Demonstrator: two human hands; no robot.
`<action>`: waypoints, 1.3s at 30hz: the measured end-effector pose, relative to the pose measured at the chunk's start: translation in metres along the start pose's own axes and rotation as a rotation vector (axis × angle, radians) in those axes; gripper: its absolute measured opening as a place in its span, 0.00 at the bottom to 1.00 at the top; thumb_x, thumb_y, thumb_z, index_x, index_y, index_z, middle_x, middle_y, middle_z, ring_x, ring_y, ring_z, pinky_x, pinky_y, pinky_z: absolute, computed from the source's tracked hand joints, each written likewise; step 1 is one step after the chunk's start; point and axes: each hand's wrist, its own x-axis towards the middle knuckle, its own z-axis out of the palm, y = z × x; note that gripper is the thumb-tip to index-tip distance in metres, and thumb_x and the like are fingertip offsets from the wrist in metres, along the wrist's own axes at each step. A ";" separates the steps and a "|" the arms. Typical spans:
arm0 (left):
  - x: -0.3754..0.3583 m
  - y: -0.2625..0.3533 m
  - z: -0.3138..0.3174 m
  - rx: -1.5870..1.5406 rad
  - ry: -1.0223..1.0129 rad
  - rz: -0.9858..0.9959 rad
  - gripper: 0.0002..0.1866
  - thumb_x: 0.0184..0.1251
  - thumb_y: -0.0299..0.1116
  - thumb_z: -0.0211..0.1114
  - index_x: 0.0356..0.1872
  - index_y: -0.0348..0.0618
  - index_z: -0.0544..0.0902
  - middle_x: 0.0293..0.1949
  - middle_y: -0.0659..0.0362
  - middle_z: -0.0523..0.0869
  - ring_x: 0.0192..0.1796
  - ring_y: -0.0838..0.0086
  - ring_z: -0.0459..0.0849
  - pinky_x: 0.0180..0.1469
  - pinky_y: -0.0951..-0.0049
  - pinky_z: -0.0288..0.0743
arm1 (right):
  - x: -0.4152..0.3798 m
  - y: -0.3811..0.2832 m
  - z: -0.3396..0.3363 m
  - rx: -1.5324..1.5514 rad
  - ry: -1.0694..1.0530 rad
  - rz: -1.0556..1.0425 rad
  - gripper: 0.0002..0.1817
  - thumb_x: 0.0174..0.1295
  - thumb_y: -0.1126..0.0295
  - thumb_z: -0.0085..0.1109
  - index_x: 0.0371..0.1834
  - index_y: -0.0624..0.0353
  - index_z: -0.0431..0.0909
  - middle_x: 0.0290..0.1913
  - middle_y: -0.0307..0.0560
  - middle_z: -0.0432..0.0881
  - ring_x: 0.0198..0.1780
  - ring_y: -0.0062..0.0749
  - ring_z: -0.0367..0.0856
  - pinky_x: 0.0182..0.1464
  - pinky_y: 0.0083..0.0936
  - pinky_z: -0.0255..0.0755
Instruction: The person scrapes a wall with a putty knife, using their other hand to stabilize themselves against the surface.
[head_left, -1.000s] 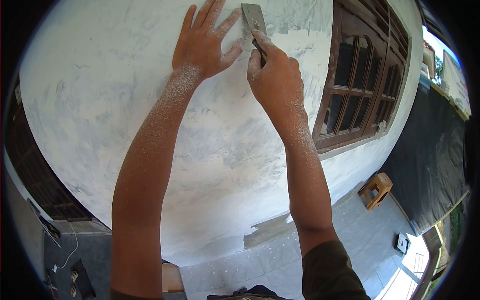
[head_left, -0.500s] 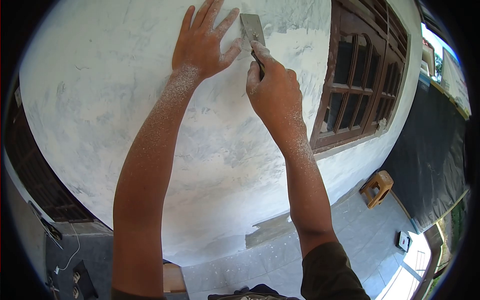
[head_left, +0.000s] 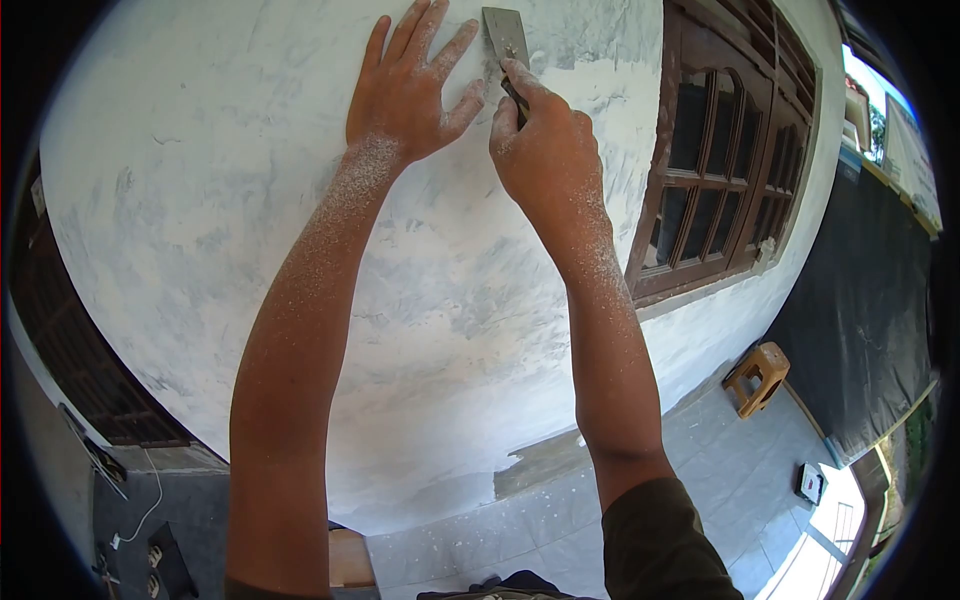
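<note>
A white wall [head_left: 450, 300] with grey, streaky patches fills the middle of the view. My left hand [head_left: 408, 95] lies against it with the fingers spread, and white dust covers the fingers and forearm. To its right, my right hand [head_left: 545, 130] grips a putty knife [head_left: 507, 35] by its dark handle. The knife's flat metal blade points up, against or very close to the wall surface; exact contact is hard to tell. White dust marks the right thumb and wrist too.
Right of my hands is a brown wooden window [head_left: 715, 170] with glass panes. A brown plastic stool [head_left: 757, 378] stands on the grey tiled floor [head_left: 690, 480], beside a black sheet [head_left: 850, 300]. A white cable [head_left: 155, 500] and a dark shutter [head_left: 80, 350] show at left.
My right hand has moved the putty knife slightly upward along the wall. The left hand keeps its place on the wall, fingers still spread.
</note>
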 end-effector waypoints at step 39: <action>-0.002 -0.002 0.002 -0.015 0.013 -0.018 0.35 0.69 0.43 0.62 0.76 0.40 0.71 0.81 0.45 0.61 0.85 0.56 0.53 0.86 0.48 0.41 | 0.002 -0.004 -0.001 -0.008 -0.014 -0.003 0.21 0.73 0.70 0.54 0.68 0.57 0.81 0.36 0.61 0.90 0.37 0.51 0.93 0.42 0.46 0.88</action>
